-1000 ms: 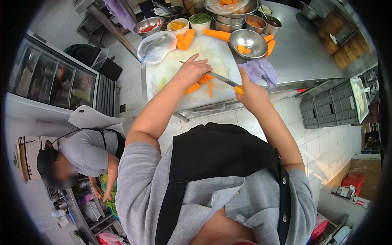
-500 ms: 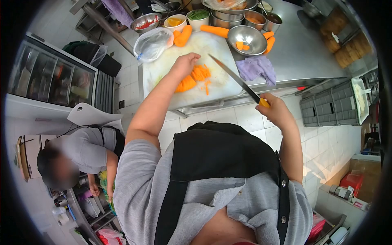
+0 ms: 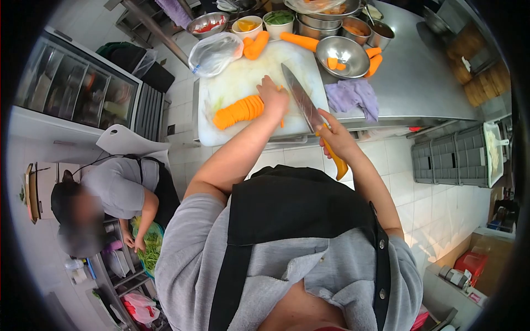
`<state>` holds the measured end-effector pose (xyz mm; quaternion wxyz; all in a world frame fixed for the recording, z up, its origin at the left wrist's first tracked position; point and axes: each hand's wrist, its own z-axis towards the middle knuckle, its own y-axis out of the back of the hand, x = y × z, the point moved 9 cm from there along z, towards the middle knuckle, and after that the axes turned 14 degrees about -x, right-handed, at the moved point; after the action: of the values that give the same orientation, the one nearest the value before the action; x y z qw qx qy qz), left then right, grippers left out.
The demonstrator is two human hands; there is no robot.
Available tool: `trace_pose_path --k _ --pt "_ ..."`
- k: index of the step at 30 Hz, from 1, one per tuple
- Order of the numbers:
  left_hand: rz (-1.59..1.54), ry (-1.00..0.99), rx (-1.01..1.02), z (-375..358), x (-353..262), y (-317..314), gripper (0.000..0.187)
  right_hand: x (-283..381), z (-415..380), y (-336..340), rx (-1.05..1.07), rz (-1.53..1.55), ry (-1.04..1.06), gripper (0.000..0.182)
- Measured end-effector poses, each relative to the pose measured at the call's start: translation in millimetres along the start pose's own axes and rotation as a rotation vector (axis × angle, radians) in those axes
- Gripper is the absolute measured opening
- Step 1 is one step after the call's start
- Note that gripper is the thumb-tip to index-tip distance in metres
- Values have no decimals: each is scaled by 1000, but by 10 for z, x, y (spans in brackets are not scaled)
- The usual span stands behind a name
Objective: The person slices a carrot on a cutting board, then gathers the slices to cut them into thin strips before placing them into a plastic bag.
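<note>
My right hand [image 3: 337, 138] is closed around the yellow handle of a large kitchen knife [image 3: 300, 95], its blade pointing away over the right side of the white cutting board [image 3: 221, 83]. On the board, my left hand [image 3: 274, 98] lies over a pile of cut carrot strips [image 3: 281, 90], its fingers somewhat apart. Most of that pile is hidden under the hand. Left of it rests a row of overlapping carrot slices [image 3: 237, 112].
Peeled carrots [image 3: 255, 46] and a plastic bag [image 3: 216, 55] lie at the board's back. A steel bowl [image 3: 353, 60] with carrot pieces and a purple cloth [image 3: 353, 98] sit to the right. At left, another person [image 3: 124, 185] bends over green vegetables [image 3: 152, 251].
My left hand has come down and right onto the carrot strips, uncovering the slices. My right hand has moved left with the knife, whose blade now points more directly away. The view has shifted slightly.
</note>
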<state>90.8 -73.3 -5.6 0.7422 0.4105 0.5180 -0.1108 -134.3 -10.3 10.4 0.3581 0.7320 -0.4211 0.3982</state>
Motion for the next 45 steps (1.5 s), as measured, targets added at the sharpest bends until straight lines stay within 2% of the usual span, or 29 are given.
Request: trace_pose_path --k 1,4,10,13,16,19,22,25,34,37,40,43,45 --pt "107 -90 -10 13 -28 -17 75 1 18 -3 -1 -8 1 57" --pt "196 -177 -41 -28 -125 -12 81 -12 70 7 -9 -15 3 56" --pt "230 -184 -125 -83 -69 -27 82 -42 102 15 15 2 -1 56" --pt "132 -71 -164 -94 -38 -12 84 -41 100 21 18 3 -8 55" --pt "35 -67 -200 -31 20 -13 83 -49 91 24 15 7 -18 55" --pt "2 -97 -155 -16 47 -76 83 -40 82 34 17 5 -9 55" --pt "160 -109 -95 -155 -96 -56 83 -45 93 68 21 -8 -14 55" --pt "186 -202 -115 -326 -113 -31 83 -48 107 104 18 -16 -20 56" --pt "-2 -99 -168 -203 -71 -92 81 -64 159 64 20 1 -3 56" --pt "50 -153 -188 -231 -134 -128 77 -39 128 65 16 6 -7 56" --pt "-127 -226 -159 -238 -134 -147 68 -19 109 79 7 -7 -21 56" --pt "-132 -273 -129 -209 -212 17 60 -36 110 90 -1 -9 -20 56" --pt "-237 -228 -152 -167 -216 175 57 -63 104 113 -7 -1 -20 56"
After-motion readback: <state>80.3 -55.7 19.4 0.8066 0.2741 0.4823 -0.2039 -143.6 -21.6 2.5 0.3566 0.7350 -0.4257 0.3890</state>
